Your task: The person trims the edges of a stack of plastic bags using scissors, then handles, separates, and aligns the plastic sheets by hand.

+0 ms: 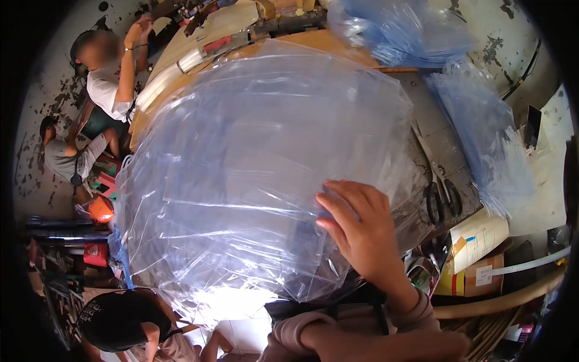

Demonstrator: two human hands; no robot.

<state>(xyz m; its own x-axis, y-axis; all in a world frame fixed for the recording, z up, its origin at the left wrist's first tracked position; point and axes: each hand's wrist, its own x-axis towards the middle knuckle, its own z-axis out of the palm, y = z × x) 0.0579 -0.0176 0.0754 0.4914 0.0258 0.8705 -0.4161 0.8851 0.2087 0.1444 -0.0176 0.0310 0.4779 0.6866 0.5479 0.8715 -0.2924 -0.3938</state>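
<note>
A large stack of clear plastic sheets (259, 139) covers the table in front of me, wrinkled and shiny along its near edge. My right hand (362, 232) lies over the right side of the stack, palm down, thumb and fingers apart, with the fingertips on or just above the plastic. Across the bottom of the view, my left hand (431, 347) is blurred at the end of the forearm, and its fingers cannot be made out. To the right of the stack lies a pair of scissors (443, 190) with black handles, blades pointing away from me.
Bluish plastic piles (410, 36) and sheets (482, 133) lie at the back and right. A cardboard box (482, 274) and rolled paper (479, 238) stand at lower right. Two people (111, 90) are at the left; another person (123, 320) is at lower left.
</note>
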